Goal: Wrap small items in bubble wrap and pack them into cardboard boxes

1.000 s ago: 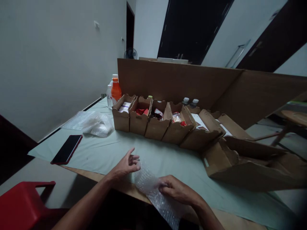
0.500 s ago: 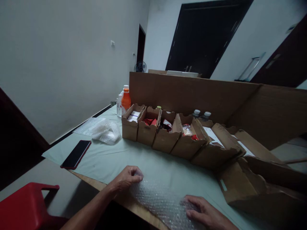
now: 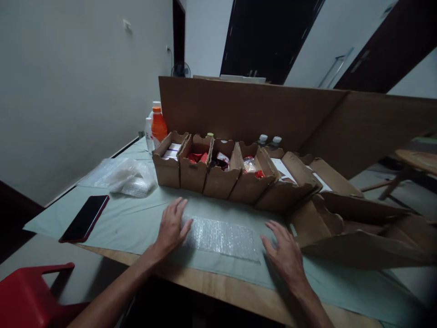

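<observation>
A clear sheet of bubble wrap (image 3: 220, 238) lies flat on the pale green cloth (image 3: 136, 228) in front of me. At its left end is my left hand (image 3: 172, 225), fingers apart and thumb beside the sheet's edge, gripping nothing. My right hand (image 3: 283, 250) hovers just off the right end, fingers spread and holding nothing. Behind the sheet stands a row of open cardboard bins, among them one with white boxes (image 3: 170, 152), one with red packets (image 3: 197, 158) and one with clear and red packets (image 3: 251, 166).
More bubble wrap (image 3: 134, 178) is heaped at the left, near a dark phone (image 3: 85, 218). An orange bottle (image 3: 159, 125) stands behind. A tall cardboard panel (image 3: 239, 109) closes off the back. Another open bin (image 3: 362, 232) sits at right; a red stool (image 3: 37, 291) is below left.
Both hands have let go of the bubble wrap and opened. The sheet, held near the table's front edge before, now lies flat further in. The view has tilted down.
</observation>
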A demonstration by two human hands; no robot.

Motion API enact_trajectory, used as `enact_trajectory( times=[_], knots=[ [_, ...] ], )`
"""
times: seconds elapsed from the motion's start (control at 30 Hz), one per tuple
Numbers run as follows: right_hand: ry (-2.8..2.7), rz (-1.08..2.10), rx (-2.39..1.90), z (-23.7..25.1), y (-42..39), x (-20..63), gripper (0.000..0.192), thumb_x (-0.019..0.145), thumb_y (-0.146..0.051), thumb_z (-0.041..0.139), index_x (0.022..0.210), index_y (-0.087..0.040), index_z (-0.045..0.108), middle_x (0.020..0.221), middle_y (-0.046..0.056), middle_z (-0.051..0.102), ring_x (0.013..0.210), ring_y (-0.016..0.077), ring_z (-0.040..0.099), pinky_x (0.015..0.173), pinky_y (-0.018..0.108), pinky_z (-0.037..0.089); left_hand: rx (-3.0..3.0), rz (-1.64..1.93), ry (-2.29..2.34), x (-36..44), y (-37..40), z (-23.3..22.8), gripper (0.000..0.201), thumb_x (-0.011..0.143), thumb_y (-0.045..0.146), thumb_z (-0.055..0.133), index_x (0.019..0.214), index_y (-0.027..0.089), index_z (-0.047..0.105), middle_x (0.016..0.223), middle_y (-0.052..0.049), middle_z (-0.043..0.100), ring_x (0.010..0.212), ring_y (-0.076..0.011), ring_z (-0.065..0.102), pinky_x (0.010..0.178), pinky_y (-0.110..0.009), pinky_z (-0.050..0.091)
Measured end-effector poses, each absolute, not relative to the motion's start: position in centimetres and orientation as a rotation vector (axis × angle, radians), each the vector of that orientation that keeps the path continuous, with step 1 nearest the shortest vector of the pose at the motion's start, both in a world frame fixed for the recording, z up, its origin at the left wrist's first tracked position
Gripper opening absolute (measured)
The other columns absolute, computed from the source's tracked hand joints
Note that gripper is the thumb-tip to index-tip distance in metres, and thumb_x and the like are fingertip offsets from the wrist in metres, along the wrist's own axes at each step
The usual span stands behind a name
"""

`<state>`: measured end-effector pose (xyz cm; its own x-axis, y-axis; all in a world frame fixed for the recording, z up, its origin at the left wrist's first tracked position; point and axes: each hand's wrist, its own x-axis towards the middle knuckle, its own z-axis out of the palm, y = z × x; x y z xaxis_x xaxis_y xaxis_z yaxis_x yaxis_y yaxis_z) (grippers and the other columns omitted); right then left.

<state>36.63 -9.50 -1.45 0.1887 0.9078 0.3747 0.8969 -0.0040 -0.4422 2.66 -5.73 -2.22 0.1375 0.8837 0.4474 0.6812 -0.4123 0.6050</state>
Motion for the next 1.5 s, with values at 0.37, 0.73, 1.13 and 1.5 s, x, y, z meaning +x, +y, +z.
enact_trajectory(
  times=[0.37,0.73,1.13,1.5],
  knots=[
    [-2.311,0.021,-1.601,-6.5,-8.2,27.8,0.051,0.097,-0.035,0.047,0.145,-0.017,0.051,0.152,0.013,0.050,0.143,0.0289,0.042,0.115,0.049,0.035,2.575,0.306,1.269,6.6,-6.8,-3.9,0.065,0.102,0.052,0.038,0.153,0.014,0.035,0.162,-0.019,0.031,0.153,-0.0329,0.024,0.124,-0.057,0.013],
    [-2.080,-0.076,-1.853,-5.7,-8.8,37.7,0.042,0.097,-0.027,0.038,0.128,-0.016,0.065,0.136,0.014,0.064,0.129,0.0290,0.055,0.103,0.048,0.043,2.434,0.403,1.335,2.8,-5.2,-4.1,0.050,0.100,0.033,0.044,0.149,0.021,0.044,0.157,-0.014,0.043,0.147,-0.0281,0.036,0.120,-0.052,0.026],
    [-2.179,-0.027,-1.727,-1.1,-5.2,35.5,0.020,0.076,-0.011,0.052,0.074,-0.023,0.068,0.076,0.004,0.070,0.081,0.0231,0.059,0.076,0.034,0.039,2.451,0.408,1.591,4.1,-2.0,-0.5,0.019,0.074,0.006,0.059,0.080,0.019,0.072,0.080,-0.007,0.070,0.087,-0.0259,0.066,0.082,-0.037,0.047],
    [-2.047,-0.290,-1.409,-0.8,-10.2,37.3,0.026,0.092,-0.015,0.043,0.097,-0.021,0.068,0.119,0.009,0.073,0.118,0.0242,0.061,0.097,0.040,0.043,2.674,1.018,1.276,1.5,-5.7,0.9,0.016,0.086,0.012,0.052,0.090,0.022,0.062,0.116,-0.007,0.070,0.119,-0.0234,0.061,0.116,-0.050,0.032]
  ],
)
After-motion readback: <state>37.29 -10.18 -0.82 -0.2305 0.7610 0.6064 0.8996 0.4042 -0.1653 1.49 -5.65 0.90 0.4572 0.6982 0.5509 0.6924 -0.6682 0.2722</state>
